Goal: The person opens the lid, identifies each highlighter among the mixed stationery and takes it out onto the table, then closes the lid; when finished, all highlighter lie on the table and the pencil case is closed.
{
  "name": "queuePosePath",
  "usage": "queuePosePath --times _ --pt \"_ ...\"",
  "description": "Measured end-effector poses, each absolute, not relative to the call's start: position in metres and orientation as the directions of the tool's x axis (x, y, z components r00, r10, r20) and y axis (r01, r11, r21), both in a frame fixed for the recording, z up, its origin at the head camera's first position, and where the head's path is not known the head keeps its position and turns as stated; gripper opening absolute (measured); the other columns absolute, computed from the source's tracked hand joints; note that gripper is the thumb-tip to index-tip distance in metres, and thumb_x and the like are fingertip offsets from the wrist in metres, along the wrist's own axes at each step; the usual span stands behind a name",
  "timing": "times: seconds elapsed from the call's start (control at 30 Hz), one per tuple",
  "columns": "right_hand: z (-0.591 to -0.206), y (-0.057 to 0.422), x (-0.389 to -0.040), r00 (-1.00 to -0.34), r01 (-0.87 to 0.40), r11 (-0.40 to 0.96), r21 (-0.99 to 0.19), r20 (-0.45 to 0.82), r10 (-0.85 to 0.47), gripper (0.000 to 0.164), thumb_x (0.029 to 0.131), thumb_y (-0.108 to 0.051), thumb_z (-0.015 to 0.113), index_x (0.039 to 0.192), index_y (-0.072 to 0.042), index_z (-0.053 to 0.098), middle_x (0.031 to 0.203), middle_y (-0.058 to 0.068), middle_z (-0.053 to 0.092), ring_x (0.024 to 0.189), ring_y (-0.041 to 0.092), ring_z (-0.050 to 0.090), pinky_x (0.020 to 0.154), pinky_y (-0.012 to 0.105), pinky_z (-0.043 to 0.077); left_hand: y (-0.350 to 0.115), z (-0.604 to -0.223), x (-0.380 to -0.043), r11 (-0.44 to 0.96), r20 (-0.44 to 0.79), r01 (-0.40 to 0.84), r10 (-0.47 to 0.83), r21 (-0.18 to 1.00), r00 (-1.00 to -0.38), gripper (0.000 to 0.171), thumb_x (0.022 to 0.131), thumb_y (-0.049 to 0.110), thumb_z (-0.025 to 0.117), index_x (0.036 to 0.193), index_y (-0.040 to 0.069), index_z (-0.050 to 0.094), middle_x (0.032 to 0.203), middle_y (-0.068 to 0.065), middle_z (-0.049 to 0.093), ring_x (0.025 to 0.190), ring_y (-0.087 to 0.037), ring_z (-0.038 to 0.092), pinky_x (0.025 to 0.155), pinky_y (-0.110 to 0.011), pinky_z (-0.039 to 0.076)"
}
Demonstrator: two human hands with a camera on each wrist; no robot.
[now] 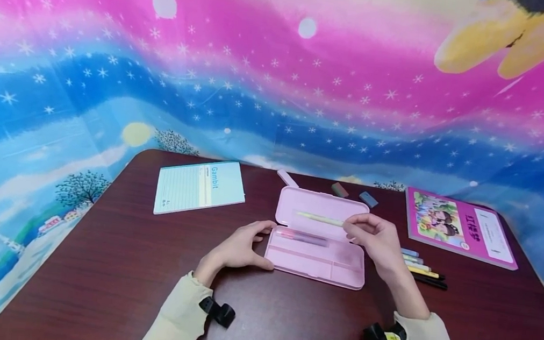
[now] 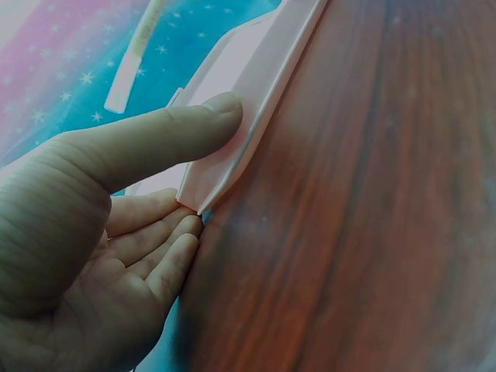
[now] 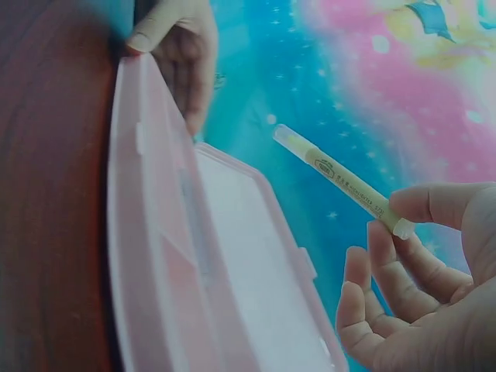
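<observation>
A pink pencil case (image 1: 299,261) lies with its lid (image 1: 293,201) folded back on the dark wooden table. My left hand (image 1: 240,247) holds the case's left end, thumb at the near corner and fingers at the far side. Between thumb and fingertips, my right hand (image 1: 378,243) pinches a pale yellow highlighter (image 3: 349,183) by one end. Its clear-capped end points left, over the lid in the head view. A reddish pen (image 1: 306,239) sits in the case's long back compartment; smaller compartments lie in front of it.
Several pens (image 1: 421,270) lie to the right, partly behind my right wrist. A pink book (image 1: 456,224) is at the far right, a pale green notebook (image 1: 199,188) at the left. Behind the case are a pink block (image 1: 288,178), an eraser (image 1: 340,190) and a blue-grey eraser (image 1: 368,199).
</observation>
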State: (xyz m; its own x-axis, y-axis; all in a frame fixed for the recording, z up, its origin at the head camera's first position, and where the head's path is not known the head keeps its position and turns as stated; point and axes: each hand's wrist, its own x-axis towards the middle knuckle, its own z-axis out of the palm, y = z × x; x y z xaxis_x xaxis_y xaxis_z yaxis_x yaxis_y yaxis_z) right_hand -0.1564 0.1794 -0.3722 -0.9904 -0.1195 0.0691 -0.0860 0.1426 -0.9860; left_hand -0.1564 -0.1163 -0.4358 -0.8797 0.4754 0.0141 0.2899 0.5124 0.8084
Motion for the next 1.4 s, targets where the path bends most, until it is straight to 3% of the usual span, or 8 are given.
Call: queuePosePath --times 0.13,0.3,0.53,0.8,1.07,1.23,1.4 --pt "-0.370 0.188 -0.158 -0.984 -0.138 0.168 -0.976 0.116 -0.132 0.021 0.082 -0.016 0.066 0.094 0.001 0.062 0.077 0.002 0.066 0.069 0.019 0.061 0.059 0.030 0.053 -0.116 -0.437 -0.157 0.515 0.013 0.292 0.478 0.805 -0.878 0.080 0.062 0.030 0.082 0.130 0.013 0.042 0.128 -0.001 0.045 0.112 -0.018 0.048 0.095 -0.031 0.041" --pt "-0.402 0.219 -0.175 -0.973 -0.201 0.145 -0.969 0.180 -0.145 0.023 0.082 -0.014 0.066 0.099 0.000 0.063 0.084 0.010 0.066 0.074 0.027 0.062 0.064 0.033 0.054 -0.116 -0.436 -0.157 0.518 0.010 0.286 0.471 0.806 -0.882 0.082 0.062 0.029 0.082 0.131 0.013 0.041 0.129 0.000 0.044 0.113 -0.017 0.048 0.095 -0.029 0.041" --pt "-0.440 0.265 -0.189 -0.976 -0.200 0.176 -0.964 0.179 -0.125 0.025 0.082 -0.018 0.066 0.103 -0.004 0.063 0.091 0.010 0.066 0.082 0.021 0.062 0.068 0.026 0.053 -0.117 -0.436 -0.155 0.499 0.023 0.292 0.476 0.816 -0.879 0.083 0.062 0.029 0.082 0.131 0.011 0.040 0.130 -0.003 0.044 0.113 -0.020 0.048 0.095 -0.032 0.041" --pt "-0.417 0.285 -0.154 -0.994 -0.101 0.366 -0.925 0.077 -0.080 0.027 0.085 -0.024 0.063 0.104 -0.005 0.062 0.090 0.010 0.066 0.079 0.019 0.061 0.065 0.025 0.052 -0.117 -0.437 -0.155 0.495 0.037 0.304 0.478 0.814 -0.877 0.081 0.062 0.028 0.083 0.130 0.010 0.042 0.127 -0.004 0.046 0.112 -0.019 0.048 0.095 -0.030 0.041" --pt "-0.389 0.298 -0.117 -1.000 0.006 0.357 -0.934 -0.013 -0.019 0.023 0.086 -0.022 0.061 0.101 -0.003 0.062 0.085 -0.002 0.068 0.078 0.008 0.063 0.065 0.023 0.052 -0.116 -0.437 -0.158 0.498 0.036 0.306 0.480 0.811 -0.876 0.079 0.061 0.027 0.083 0.128 0.012 0.043 0.124 -0.003 0.048 0.111 -0.017 0.049 0.094 -0.029 0.041" --pt "-0.393 0.318 -0.106 -0.998 0.052 0.316 -0.947 -0.061 -0.018 0.022 0.086 -0.017 0.061 0.100 -0.001 0.062 0.083 -0.001 0.068 0.075 0.008 0.063 0.064 0.023 0.052 -0.116 -0.436 -0.157 0.495 0.035 0.304 0.480 0.814 -0.876 0.079 0.062 0.026 0.083 0.128 0.011 0.043 0.124 -0.003 0.048 0.111 -0.017 0.049 0.095 -0.029 0.041" --pt "-0.403 0.340 -0.099 -0.996 0.085 0.381 -0.921 -0.093 -0.003 0.018 0.087 -0.017 0.060 0.099 -0.004 0.064 0.083 -0.002 0.068 0.074 0.009 0.063 0.063 0.024 0.052 -0.117 -0.436 -0.156 0.494 0.038 0.305 0.479 0.814 -0.877 0.079 0.062 0.026 0.083 0.128 0.010 0.042 0.124 -0.004 0.048 0.111 -0.017 0.048 0.095 -0.028 0.041"
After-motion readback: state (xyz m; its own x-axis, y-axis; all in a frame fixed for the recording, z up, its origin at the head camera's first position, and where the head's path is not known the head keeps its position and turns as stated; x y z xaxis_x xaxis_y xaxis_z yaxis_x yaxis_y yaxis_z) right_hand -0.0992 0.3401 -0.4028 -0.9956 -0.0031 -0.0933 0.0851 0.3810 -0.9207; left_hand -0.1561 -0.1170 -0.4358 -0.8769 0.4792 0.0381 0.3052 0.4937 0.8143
